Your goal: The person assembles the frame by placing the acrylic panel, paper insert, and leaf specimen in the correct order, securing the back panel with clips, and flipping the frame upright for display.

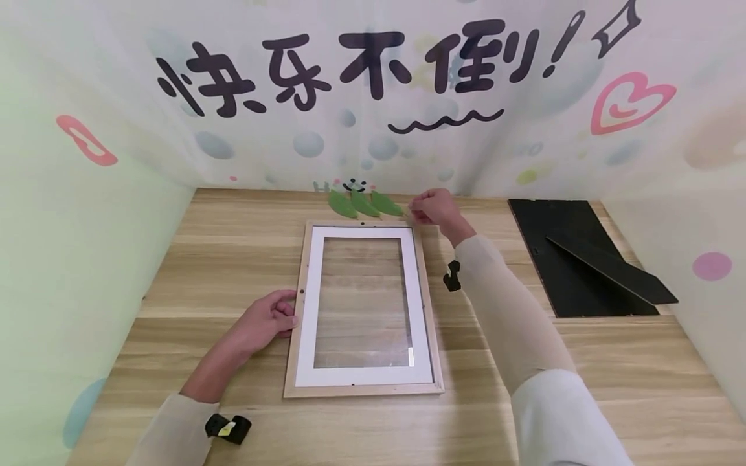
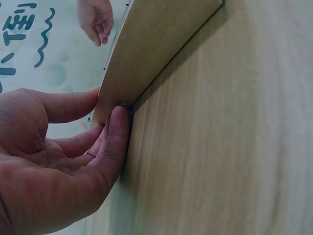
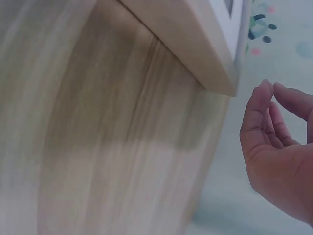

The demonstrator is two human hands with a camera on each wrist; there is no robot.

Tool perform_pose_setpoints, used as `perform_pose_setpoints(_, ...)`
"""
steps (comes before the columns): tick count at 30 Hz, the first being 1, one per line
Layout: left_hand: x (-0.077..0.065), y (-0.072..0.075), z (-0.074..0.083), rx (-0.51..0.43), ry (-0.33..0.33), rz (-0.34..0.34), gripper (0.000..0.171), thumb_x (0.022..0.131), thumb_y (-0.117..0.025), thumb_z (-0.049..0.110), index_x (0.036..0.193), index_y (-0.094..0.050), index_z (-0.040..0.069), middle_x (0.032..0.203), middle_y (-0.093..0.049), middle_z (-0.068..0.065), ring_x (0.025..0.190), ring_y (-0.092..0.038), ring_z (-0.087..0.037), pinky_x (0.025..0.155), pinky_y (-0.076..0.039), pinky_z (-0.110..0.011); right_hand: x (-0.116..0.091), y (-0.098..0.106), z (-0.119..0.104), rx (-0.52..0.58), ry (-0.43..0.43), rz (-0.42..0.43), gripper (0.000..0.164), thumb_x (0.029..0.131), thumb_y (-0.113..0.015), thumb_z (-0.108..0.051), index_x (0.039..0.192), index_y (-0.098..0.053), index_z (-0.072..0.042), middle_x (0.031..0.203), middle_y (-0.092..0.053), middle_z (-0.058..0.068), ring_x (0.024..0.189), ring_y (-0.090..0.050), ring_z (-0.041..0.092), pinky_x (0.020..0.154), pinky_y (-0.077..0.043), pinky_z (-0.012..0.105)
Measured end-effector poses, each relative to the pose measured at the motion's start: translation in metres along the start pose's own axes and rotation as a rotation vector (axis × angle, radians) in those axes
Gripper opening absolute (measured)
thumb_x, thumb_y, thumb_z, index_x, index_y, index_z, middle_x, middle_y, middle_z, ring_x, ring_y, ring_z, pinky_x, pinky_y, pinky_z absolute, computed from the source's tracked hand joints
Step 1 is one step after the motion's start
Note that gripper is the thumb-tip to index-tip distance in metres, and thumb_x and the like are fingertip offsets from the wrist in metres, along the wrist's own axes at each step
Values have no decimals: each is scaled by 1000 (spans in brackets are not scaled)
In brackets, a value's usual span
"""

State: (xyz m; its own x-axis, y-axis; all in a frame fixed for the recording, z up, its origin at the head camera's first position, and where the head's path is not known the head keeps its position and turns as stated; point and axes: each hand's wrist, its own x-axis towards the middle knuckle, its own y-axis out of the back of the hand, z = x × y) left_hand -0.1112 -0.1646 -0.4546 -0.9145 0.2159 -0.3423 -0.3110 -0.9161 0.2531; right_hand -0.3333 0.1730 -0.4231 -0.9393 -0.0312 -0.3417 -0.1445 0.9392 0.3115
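Note:
A light wooden picture frame (image 1: pixel 438 362) with a white mat and a clear pane lies on the table. My left hand (image 1: pixel 269 320) holds its left side, thumb on the upper edge and fingers low along the side wall in the left wrist view. Three green leaves (image 1: pixel 365 204) lie slanted in a row just beyond the frame's top edge. Beside the rightmost leaf's stem is my right hand (image 1: pixel 436 210). Its thumb and forefinger tips come close together in the right wrist view, and no object shows between them. Only a sliver of green shows there, apart from the fingers.
A black backing board (image 1: pixel 568 259) with its stand leg folded out lies at the right of the wooden table (image 1: pixel 221 259). A printed curtain (image 1: pixel 373 149) hangs along the table's back edge, with pale walls at both sides.

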Motion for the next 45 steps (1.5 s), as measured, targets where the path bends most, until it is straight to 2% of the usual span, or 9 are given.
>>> perform_pose_setpoints(11, 1, 1, -1, -19, 2, -6, 59, 90, -61, -2, 143, -35, -10, 98, -50, -11, 82, -54, -14, 75, -56, -28, 15, -4, 9, -51, -77, 33, 19, 93, -64, -9, 108, -65, 3, 98, -67, 13, 75, -63, 15, 74, -56, 27)
perform_pose_setpoints(21, 2, 0, -2, -7, 2, -6, 58, 91, -61, -2, 142, -36, -9, 98, -50, -12, 82, -54, -14, 75, -56, -29, 19, -7, 15, -80, -103, 46, 16, 90, -67, -12, 102, -69, -2, 86, -66, 4, 73, -59, 13, 65, -50, 23)
perform_pose_setpoints(29, 2, 1, -3, -1, 8, -3, 58, 91, -61, -2, 142, -36, -9, 99, -49, -12, 82, -53, -14, 74, -55, -27, 28, -18, 20, -162, -78, 106, 18, 82, -74, -12, 97, -72, -3, 78, -65, 2, 60, -52, 11, 52, -44, 23)
perform_pose_setpoints(32, 2, 1, -2, -4, 3, -8, 59, 90, -61, -2, 142, -35, -10, 99, -49, -12, 82, -53, -13, 74, -55, -26, 29, -23, 19, -189, -77, 131, 16, 81, -74, -11, 95, -72, -3, 81, -64, 2, 59, -48, 11, 50, -40, 24)
perform_pose_setpoints(37, 1, 1, -2, -6, -1, -5, 58, 90, -61, -2, 142, -35, -10, 98, -49, -12, 82, -53, -14, 74, -55, -27, 26, -29, 16, -215, -59, 140, 13, 83, -72, -9, 94, -71, -2, 96, -65, 6, 65, -49, 12, 53, -42, 24)
perform_pose_setpoints(40, 1, 0, -2, -6, 9, -6, 58, 91, -61, -2, 142, -36, -9, 98, -50, -12, 82, -53, -14, 75, -55, -27, 23, -29, 15, -210, -54, 147, 6, 83, -70, -7, 88, -71, -3, 97, -66, 7, 66, -51, 13, 54, -44, 24)
perform_pose_setpoints(42, 0, -1, -1, -7, 12, -8, 58, 91, -61, -2, 142, -36, -9, 99, -49, -12, 82, -53, -14, 75, -55, -28, 22, -28, 14, -190, -56, 148, 1, 82, -69, -4, 83, -70, -3, 91, -66, 7, 65, -51, 13, 54, -44, 23)
perform_pose_setpoints(45, 1, -1, 0, -1, 16, -3, 58, 91, -61, -2, 142, -36, -9, 99, -49, -12, 82, -53, -15, 74, -56, -28, 20, -24, 13, -137, -68, 136, 4, 83, -67, -3, 79, -67, -4, 80, -63, 5, 60, -49, 13, 51, -42, 23)
